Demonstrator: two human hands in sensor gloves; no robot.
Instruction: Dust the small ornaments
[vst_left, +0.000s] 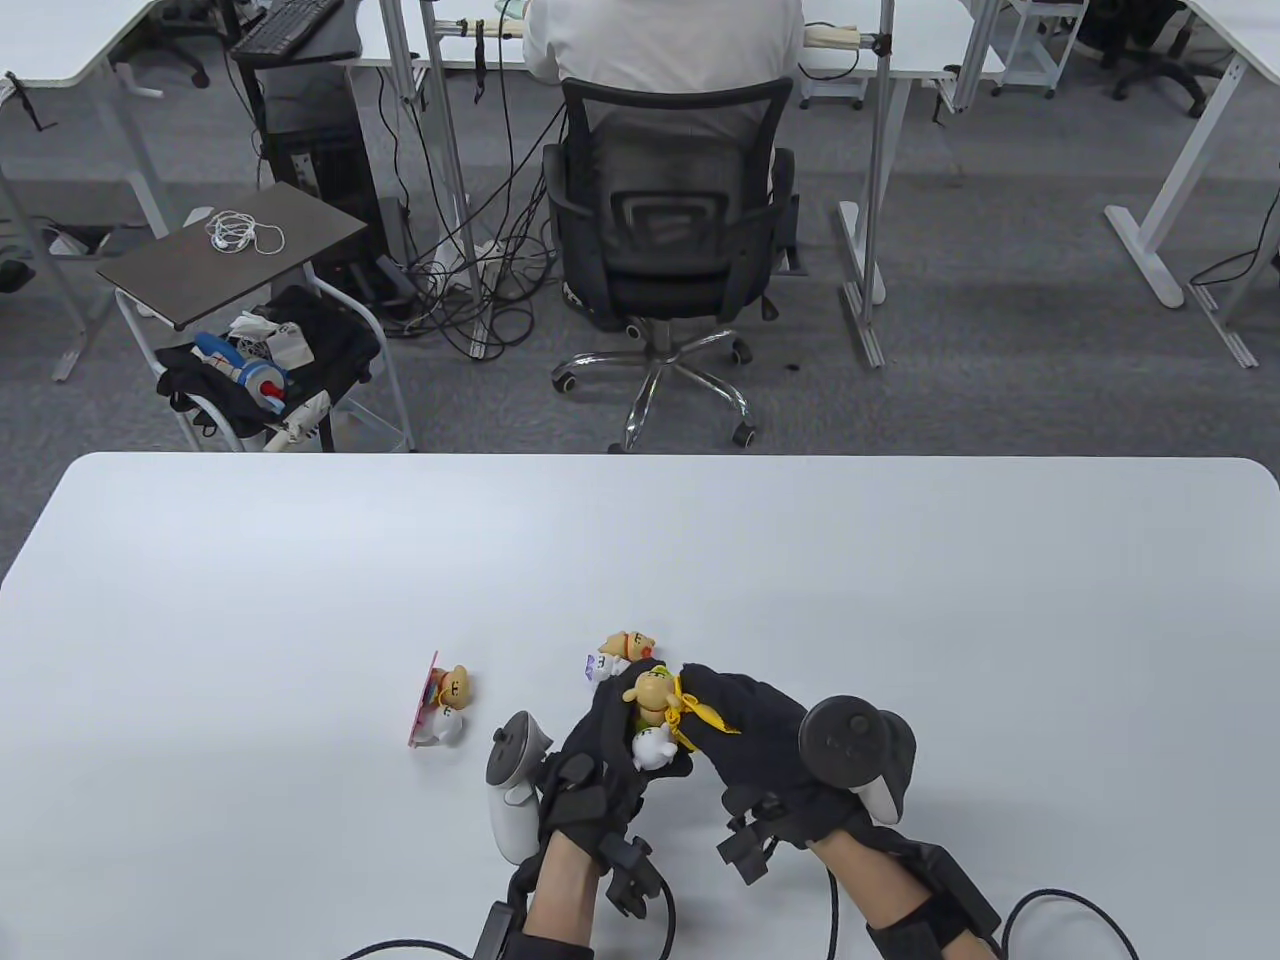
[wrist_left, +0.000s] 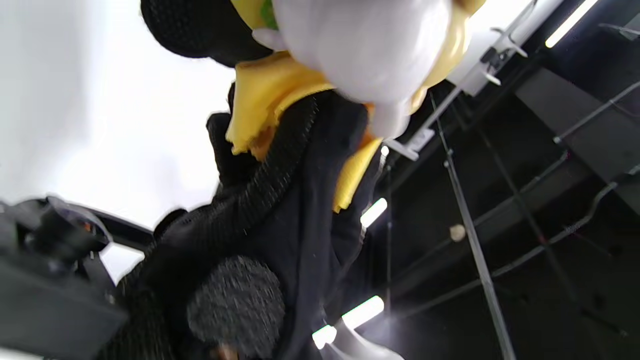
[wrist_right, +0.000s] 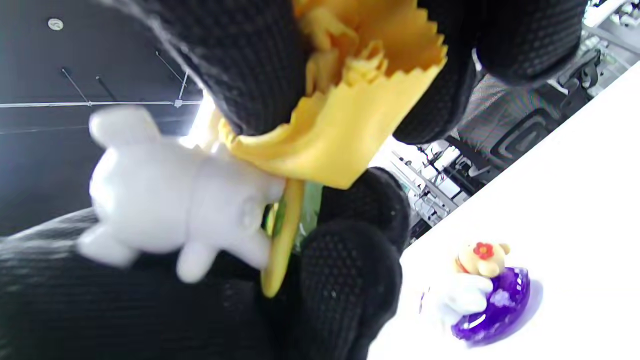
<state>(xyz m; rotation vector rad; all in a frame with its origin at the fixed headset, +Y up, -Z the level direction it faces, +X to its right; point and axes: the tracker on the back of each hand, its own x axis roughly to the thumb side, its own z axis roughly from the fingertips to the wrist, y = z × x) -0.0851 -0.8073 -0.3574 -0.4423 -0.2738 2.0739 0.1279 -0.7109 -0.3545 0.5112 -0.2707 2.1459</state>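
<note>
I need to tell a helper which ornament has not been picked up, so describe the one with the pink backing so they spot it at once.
On the white table, look left of the two gloved hands. The pink-backed ornament lies alone there, touched by neither hand. Unlike the purple-based ornament behind the hands and the one gripped in the left hand, it has a flat pink panel along its left side.

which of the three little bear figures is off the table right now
The middle bear figure, held in the left hand against the yellow cloth; the other two sit on the table.
</note>
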